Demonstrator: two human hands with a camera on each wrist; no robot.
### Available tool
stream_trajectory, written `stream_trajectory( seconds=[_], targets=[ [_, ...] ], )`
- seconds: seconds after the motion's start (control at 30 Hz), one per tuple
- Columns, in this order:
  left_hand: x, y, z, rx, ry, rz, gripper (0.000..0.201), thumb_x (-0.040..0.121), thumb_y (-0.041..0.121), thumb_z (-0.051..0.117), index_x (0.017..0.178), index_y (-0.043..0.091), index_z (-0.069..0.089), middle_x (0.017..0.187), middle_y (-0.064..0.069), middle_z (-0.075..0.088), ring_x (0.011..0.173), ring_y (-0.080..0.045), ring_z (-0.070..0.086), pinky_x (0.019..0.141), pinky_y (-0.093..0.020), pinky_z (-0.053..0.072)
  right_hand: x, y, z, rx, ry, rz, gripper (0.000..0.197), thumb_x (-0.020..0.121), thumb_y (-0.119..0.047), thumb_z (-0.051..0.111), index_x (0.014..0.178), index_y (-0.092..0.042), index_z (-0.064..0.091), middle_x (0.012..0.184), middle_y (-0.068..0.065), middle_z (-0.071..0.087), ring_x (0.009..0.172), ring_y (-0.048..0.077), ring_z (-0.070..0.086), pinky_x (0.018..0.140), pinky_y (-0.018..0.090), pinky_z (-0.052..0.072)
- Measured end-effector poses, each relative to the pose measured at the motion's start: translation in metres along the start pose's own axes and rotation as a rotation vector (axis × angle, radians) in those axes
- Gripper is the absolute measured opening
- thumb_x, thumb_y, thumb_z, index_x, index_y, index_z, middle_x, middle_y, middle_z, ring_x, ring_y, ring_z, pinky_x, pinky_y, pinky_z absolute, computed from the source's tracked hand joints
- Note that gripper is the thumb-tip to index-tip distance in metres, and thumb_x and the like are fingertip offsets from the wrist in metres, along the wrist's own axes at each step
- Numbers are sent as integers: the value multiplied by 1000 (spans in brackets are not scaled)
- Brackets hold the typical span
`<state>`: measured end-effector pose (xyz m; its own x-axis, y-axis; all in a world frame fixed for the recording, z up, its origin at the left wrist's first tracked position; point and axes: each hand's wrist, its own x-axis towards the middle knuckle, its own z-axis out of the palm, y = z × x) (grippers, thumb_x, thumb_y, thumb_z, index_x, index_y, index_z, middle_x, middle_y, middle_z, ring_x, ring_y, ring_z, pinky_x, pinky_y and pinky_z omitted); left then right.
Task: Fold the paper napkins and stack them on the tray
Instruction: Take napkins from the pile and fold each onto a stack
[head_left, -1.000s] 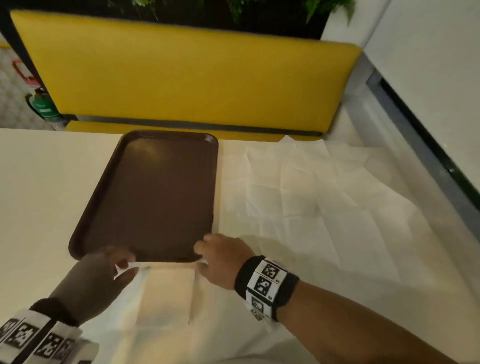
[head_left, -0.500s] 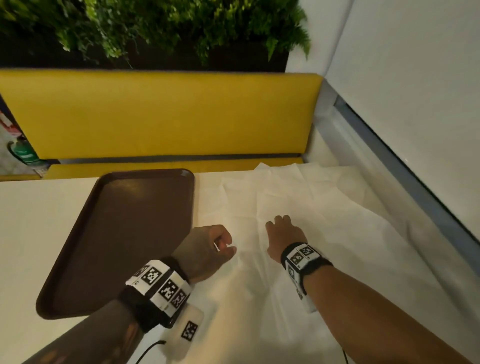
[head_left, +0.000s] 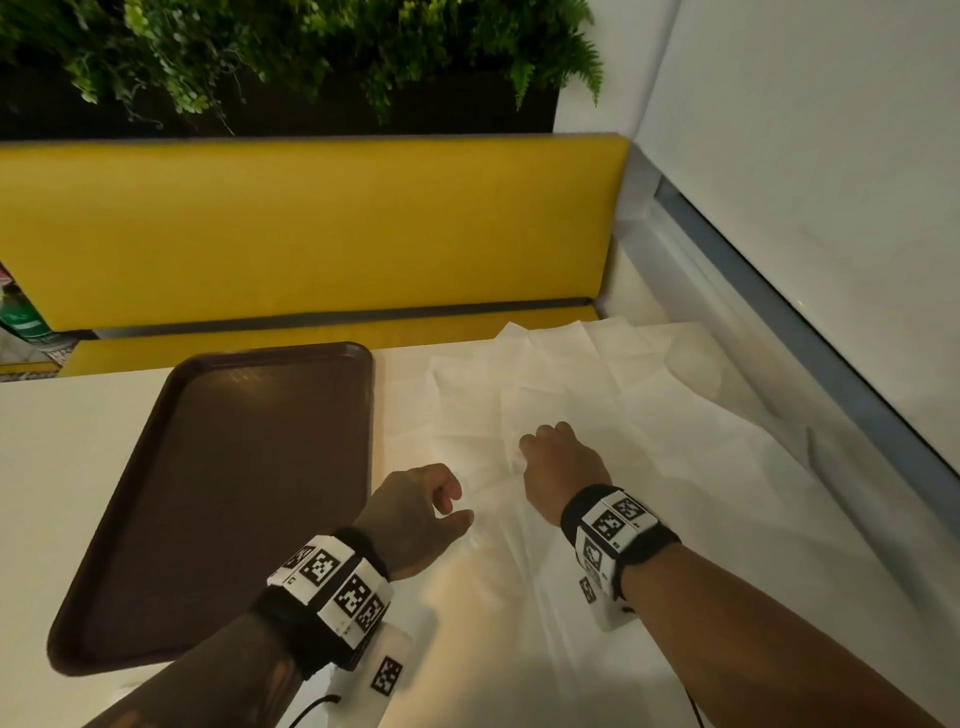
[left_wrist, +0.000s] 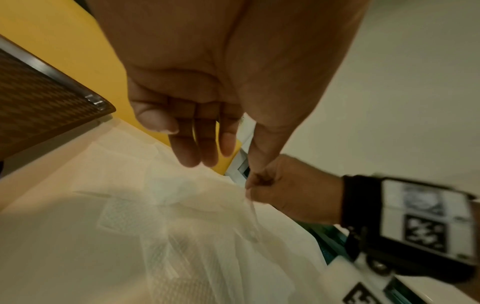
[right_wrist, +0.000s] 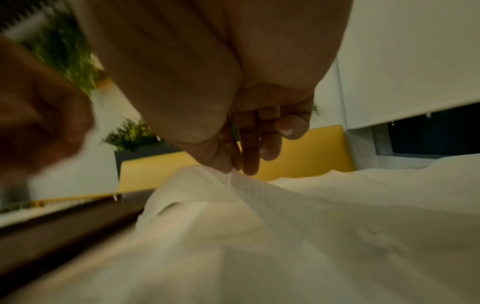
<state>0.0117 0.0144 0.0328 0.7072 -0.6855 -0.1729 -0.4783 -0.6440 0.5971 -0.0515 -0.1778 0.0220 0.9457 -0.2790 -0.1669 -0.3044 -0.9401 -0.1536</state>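
An empty brown tray (head_left: 234, 467) lies on the left of the cream table. Several unfolded white paper napkins (head_left: 649, 415) overlap to its right. My right hand (head_left: 524, 452) is over the near part of them; its thumb and fingers pinch a fold of the top napkin (right_wrist: 233, 185) and raise it into a ridge. Just left of it, by the tray's right edge, my left hand (head_left: 452, 501) hovers with loosely curled fingers (left_wrist: 197, 148) that hold nothing. The left wrist view also shows the right hand (left_wrist: 285, 185) pinching the sheet.
A yellow bench back (head_left: 311, 228) runs along the table's far edge, with green plants (head_left: 311, 52) above it. A white wall and a window ledge (head_left: 779, 338) close off the right side. Bare table (head_left: 62, 467) shows left of the tray.
Both hands have moved from the tray's near edge forward and right onto the spread napkins. The right hand, flat half a second ago, now pinches a napkin. The left hand holds nothing.
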Motion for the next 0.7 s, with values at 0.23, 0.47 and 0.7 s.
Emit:
stream_trajectory(
  seconds=[0.23, 0.47, 0.7],
  targets=[
    [5, 17, 2, -502, -219, -329, 60, 92, 59, 35, 95, 8, 65, 93, -7, 70, 80, -20, 65, 66, -32, 50, -33, -38, -25, 220, 108, -12, 9, 93, -22, 49, 96, -16, 55, 89, -5, 48, 94, 18, 50, 74, 33, 50],
    [-2, 21, -10, -632, 53, -179, 27, 97, 28, 48, 89, 10, 66, 76, -6, 69, 78, -28, 68, 71, -40, 59, -66, -75, -33, 359, 186, -196, 21, 93, -29, 51, 110, -18, 58, 100, -3, 58, 99, 16, 51, 79, 35, 52],
    [-13, 23, -58, -550, 37, -44, 29, 91, 35, 58, 94, 8, 70, 88, -11, 74, 78, -24, 70, 80, -44, 56, -38, -10, -59, 438, 251, 74, 28, 90, -44, 57, 99, -18, 55, 102, -2, 57, 100, 20, 52, 86, 38, 48]
  ],
)
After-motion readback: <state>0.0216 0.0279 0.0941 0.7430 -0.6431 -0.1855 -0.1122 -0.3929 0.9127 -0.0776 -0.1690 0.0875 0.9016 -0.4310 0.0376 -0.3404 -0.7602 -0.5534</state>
